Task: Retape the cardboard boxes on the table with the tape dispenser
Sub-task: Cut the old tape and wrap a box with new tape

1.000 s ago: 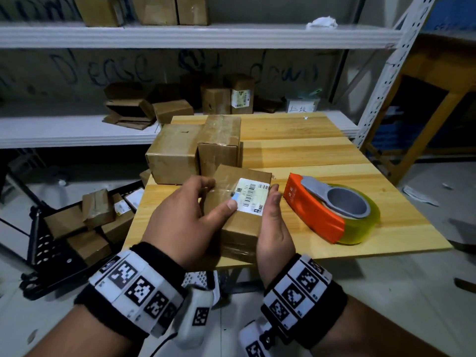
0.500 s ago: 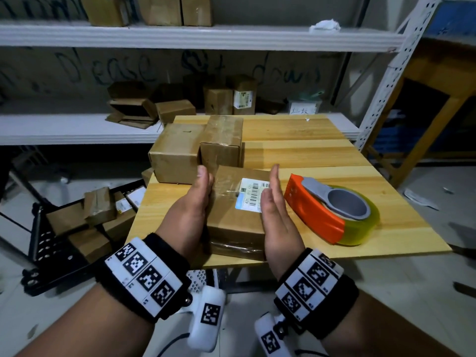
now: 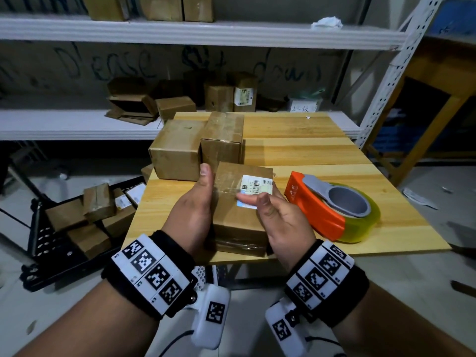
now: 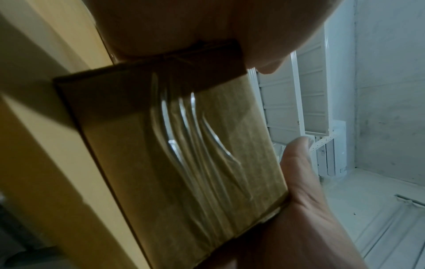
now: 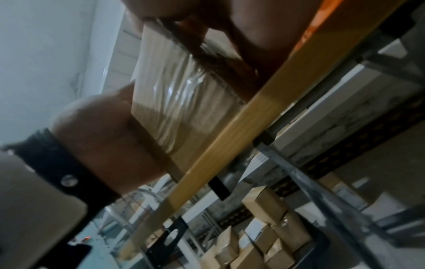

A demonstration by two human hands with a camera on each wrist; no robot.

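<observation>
A small brown cardboard box with a white barcode label lies at the near edge of the wooden table. My left hand presses flat against its left side, thumb pointing up. My right hand holds the right side, with the thumb laid across the top onto the label. In the left wrist view the box's near face carries wrinkled clear tape. The orange tape dispenser, holding a yellowish roll, lies on the table just right of my right hand, untouched.
Two larger boxes stand side by side behind the held box. A black crate with several boxes sits on the floor to the left. White shelving with more boxes runs behind the table.
My left thumb has come off the label and that hand now lies flat on the box's side. The right thumb has moved over the top onto the label.
</observation>
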